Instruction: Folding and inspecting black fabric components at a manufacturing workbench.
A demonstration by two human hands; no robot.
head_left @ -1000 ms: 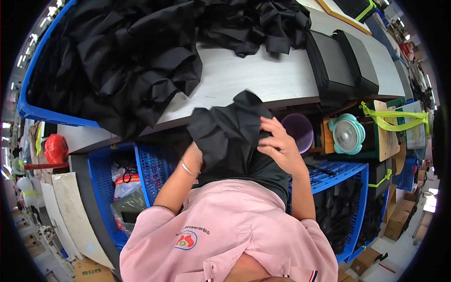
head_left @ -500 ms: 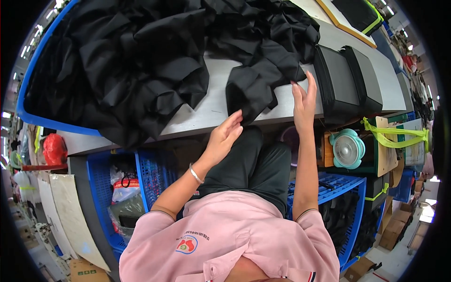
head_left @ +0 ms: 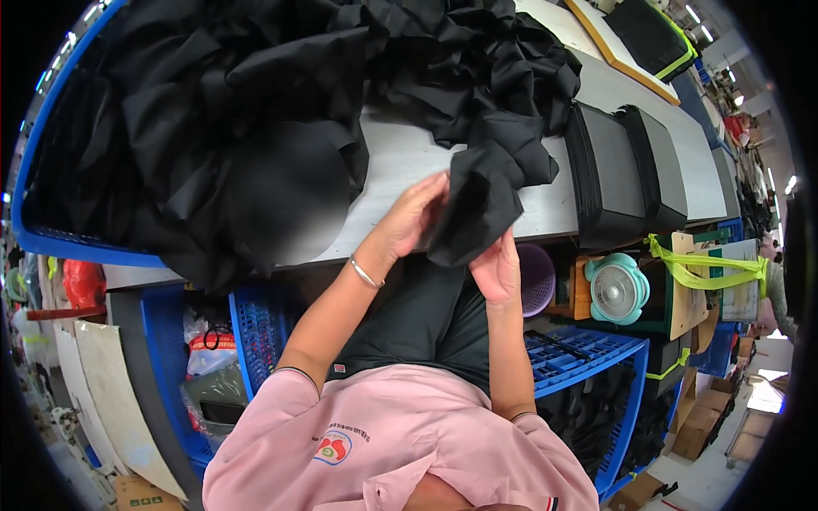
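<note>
Two hands work on one black cloth (head_left: 477,209) at the near edge of the bench (head_left: 400,162); the left hand (head_left: 411,217) has its fingers laid flat against the cloth's left side, and the right hand (head_left: 498,271) grips its lower edge from below, so the cloth hangs folded between them, just past the bench edge at about 1 o'clock from the person's chest; one silver bangle (head_left: 365,274) sits on the left wrist; the cloth's top touches a larger heap of black fabric (head_left: 256,111), too tangled to count, that covers the bench from 9 to 12 o'clock and spills out of one blue bin (head_left: 51,238); two dark grey cases (head_left: 626,175) stand side by side on the bench at 2 o'clock; the bench top is pale grey and smooth; below it at 3 o'clock are one purple tub (head_left: 535,279) and one small teal fan (head_left: 618,289); two blue crates show, one (head_left: 256,341) at 8 o'clock and one (head_left: 588,353) at 4 o'clock; cardboard boxes lie on the workshop floor at 4 o'clock.
</note>
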